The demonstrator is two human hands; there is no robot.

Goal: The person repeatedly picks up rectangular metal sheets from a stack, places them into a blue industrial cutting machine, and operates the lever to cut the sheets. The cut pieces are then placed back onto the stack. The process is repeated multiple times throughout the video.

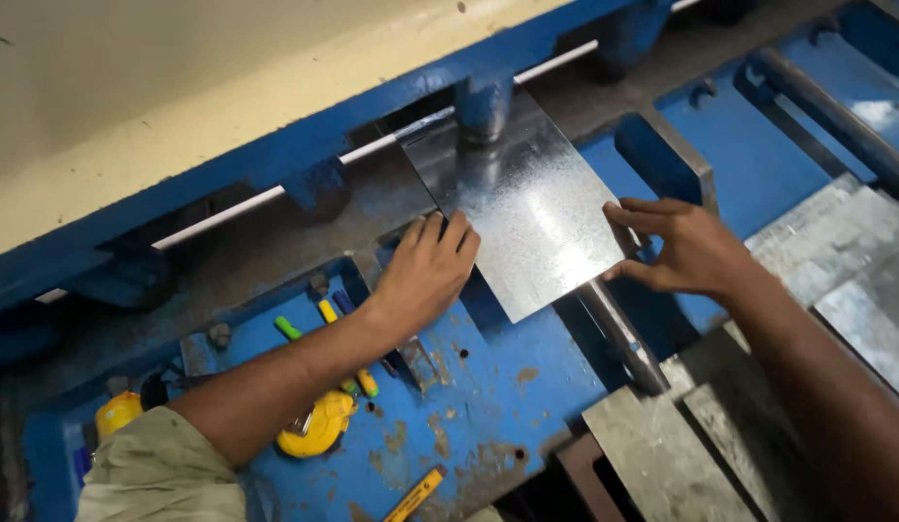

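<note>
Offcuts of sheet metal (662, 454) lie nearest, beside a yellow tape measure (319, 430). Left hand (425, 271) presses flat, fingers spread, on the galvanised sheet (527, 208); right hand (686, 246) steadies its edge, fingers extended. Sheet sits under the shear's blue hold-down (483, 101), apparently uncut.

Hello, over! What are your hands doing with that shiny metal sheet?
Left hand flat on galvanized sheet, left edge. Right hand fingertips on right edge. Sheet's far end under blue shear's hold-down. Nothing in the way.
</note>
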